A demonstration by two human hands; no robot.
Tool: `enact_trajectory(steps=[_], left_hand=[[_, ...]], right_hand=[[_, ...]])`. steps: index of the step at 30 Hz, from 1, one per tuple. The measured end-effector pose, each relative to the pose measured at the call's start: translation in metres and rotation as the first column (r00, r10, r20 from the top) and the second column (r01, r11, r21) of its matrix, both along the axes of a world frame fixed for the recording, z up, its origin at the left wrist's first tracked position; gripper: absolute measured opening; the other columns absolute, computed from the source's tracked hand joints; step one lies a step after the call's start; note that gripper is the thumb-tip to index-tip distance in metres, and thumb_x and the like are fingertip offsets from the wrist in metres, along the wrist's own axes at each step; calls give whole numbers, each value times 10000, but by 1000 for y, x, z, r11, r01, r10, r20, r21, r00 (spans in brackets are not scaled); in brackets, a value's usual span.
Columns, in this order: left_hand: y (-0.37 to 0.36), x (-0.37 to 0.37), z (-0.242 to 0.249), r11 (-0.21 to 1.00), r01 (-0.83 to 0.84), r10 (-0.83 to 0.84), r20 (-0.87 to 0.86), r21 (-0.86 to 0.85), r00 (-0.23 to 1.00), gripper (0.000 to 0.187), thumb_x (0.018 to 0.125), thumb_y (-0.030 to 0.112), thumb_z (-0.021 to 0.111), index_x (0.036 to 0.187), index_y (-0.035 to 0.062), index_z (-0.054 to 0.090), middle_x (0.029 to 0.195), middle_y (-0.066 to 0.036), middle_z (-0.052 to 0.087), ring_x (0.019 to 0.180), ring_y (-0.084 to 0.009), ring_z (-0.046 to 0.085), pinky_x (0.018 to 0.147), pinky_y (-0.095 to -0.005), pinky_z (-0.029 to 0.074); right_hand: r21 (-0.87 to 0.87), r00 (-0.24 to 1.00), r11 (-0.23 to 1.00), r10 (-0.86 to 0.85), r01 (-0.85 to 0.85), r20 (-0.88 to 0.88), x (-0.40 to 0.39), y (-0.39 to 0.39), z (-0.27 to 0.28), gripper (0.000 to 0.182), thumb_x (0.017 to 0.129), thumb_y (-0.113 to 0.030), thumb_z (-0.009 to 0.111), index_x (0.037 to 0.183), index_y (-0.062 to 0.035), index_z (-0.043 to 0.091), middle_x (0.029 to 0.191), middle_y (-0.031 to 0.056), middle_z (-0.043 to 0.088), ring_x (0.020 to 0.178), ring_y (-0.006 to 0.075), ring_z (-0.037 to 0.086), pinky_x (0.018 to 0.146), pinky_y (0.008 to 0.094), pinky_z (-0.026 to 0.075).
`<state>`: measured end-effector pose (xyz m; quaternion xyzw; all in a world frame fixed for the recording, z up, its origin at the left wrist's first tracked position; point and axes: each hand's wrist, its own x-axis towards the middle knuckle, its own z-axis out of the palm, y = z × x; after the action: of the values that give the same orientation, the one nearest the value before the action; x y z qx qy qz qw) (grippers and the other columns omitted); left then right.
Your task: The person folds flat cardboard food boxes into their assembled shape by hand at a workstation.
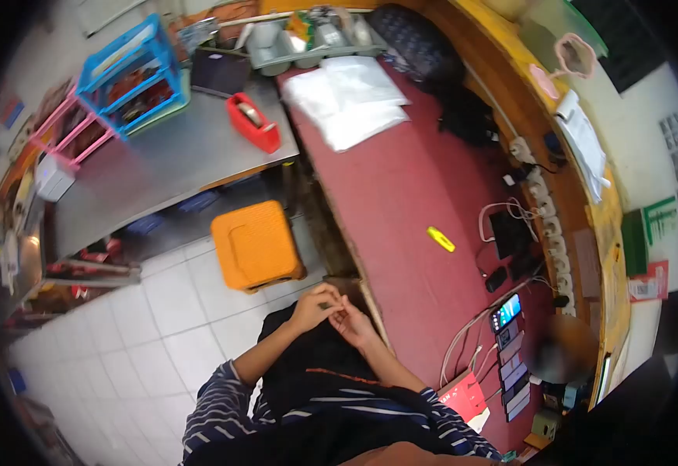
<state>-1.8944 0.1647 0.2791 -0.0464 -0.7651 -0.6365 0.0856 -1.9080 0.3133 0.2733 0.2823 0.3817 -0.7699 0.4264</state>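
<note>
My left hand (315, 306) is closed, its fingers curled in front of my dark-clad lap. A tiny dark patch shows by its fingertips, too small to name. My right hand (350, 322) meets it, with thumb and fingers drawn together and the fingertips touching those of the left. Whatever lies between them is hidden. Close ahead of both hands stands an orange plastic stool (255, 247). The edge of a red-covered table (378, 210) runs just to the right of my right hand.
On the red table are a yellow highlighter (440, 239), white plastic packs (346, 101), cables and several phones (507, 313). A metal table (160, 167) at the left bears a red tape dispenser (252, 123) and a blue drawer rack (130, 76). White floor tiles (176, 303) lie below.
</note>
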Motion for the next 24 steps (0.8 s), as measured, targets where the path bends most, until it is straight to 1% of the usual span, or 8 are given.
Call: enact_trajectory(steps=[3, 6, 8, 9, 11, 12, 14, 24], left_hand=[[6, -21, -40, 975, -59, 0, 267, 216, 964, 119, 706, 91, 681, 659, 27, 592, 813, -85, 600, 748, -161, 573, 667, -258, 453], [-26, -72, -157, 907, -45, -172, 464, 420, 869, 170, 773, 126, 631, 869, 17, 543, 852, -88, 598, 787, -168, 581, 710, -298, 478], [-41, -126, -184, 877, -309, -13, 662, 367, 749, 302, 769, 104, 618, 1019, 55, 457, 940, -87, 563, 843, -165, 554, 688, -289, 463], [-49, -157, -231, 790, -448, 36, 697, 419, 716, 331, 737, 95, 643, 1019, 80, 471, 916, -80, 556, 684, -149, 545, 556, -242, 431], [-71, -213, -278, 822, -470, 132, 697, 320, 705, 194, 770, 79, 544, 963, 57, 537, 834, -55, 583, 660, -154, 534, 559, -261, 424], [-89, -241, -342, 851, -335, 45, 581, 403, 813, 119, 793, 100, 515, 866, 28, 574, 718, -47, 580, 633, -148, 527, 532, -276, 413], [-30, -262, -318, 884, -187, -122, 598, 428, 792, 120, 794, 103, 516, 866, 26, 573, 717, -48, 580, 633, -147, 527, 533, -276, 414], [42, -308, -287, 697, 642, -660, 635, 319, 402, 142, 808, 131, 518, 861, 9, 569, 707, -55, 579, 637, -141, 530, 548, -276, 415]], right_hand=[[65, 986, 991, 120, -113, -111, -20, 8, -3, 527, 851, -493, 430, 1206, -104, 449, 1111, 31, 503, 1006, 156, 448, 892, 347, 365], [213, 983, 975, 89, -54, -160, -28, 12, 2, 564, 868, -486, 397, 1284, -107, 356, 1193, 60, 467, 1003, 177, 459, 884, 352, 369], [170, 976, 983, 97, -63, -198, -32, 24, 17, 539, 882, -456, 389, 1305, -126, 332, 1192, 63, 465, 986, 166, 467, 867, 345, 386], [109, 966, 986, 144, -123, -213, -36, 32, 19, 521, 889, -438, 387, 1312, -138, 328, 1189, 63, 465, 975, 158, 471, 856, 338, 396], [30, 977, 993, 119, -116, -179, -33, 44, 23, 466, 906, -382, 386, 1315, -164, 334, 1157, 44, 481, 951, 131, 477, 840, 306, 406], [56, 985, 998, 36, -27, -170, -29, 48, 28, 466, 906, -382, 386, 1315, -164, 334, 1157, 44, 481, 951, 131, 477, 840, 306, 406], [137, 990, 990, -3, 22, -138, -19, 56, 36, 423, 916, -333, 383, 1303, -166, 358, 1114, 28, 495, 931, 119, 479, 848, 281, 395], [188, 706, 689, -708, 700, -32, 39, 52, 35, 400, 905, -312, 414, 1265, -136, 413, 1064, 20, 510, 913, 117, 496, 839, 275, 407]])
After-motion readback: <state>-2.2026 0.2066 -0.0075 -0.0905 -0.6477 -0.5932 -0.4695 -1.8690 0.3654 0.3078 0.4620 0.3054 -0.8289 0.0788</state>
